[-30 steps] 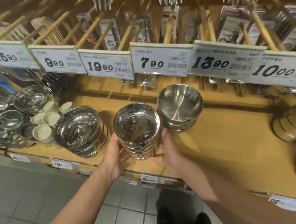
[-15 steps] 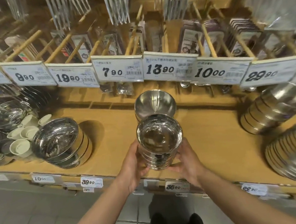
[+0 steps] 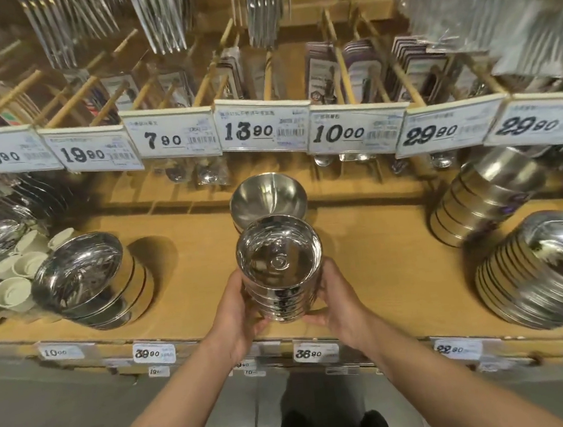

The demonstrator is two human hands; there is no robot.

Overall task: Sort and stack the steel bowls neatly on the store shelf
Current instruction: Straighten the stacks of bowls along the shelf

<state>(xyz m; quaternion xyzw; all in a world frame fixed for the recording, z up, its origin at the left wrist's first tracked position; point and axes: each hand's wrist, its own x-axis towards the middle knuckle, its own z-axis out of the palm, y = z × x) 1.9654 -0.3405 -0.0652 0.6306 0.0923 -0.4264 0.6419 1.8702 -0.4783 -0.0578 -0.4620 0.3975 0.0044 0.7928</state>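
A stack of several small steel bowls [image 3: 280,265] stands near the front edge of the wooden shelf [image 3: 374,259]. My left hand [image 3: 238,310] grips its left side and my right hand [image 3: 339,297] grips its right side, fingers curled round the lower bowls. Directly behind it sits another short stack of steel bowls [image 3: 268,197], partly hidden by the held stack. A stack of wider steel bowls [image 3: 83,280] leans at the left.
Two tall tilted stacks of steel bowls [image 3: 488,193] and plates [image 3: 546,267] fill the right. White cups [image 3: 14,273] and more steelware crowd the far left. Price tags [image 3: 261,129] and hanging cutlery run above. Bare shelf lies between the stacks.
The held stack has shifted right, from beside the wide bowls to directly in front of the rear bowl stack. Both hands kept their grip and the view panned right.
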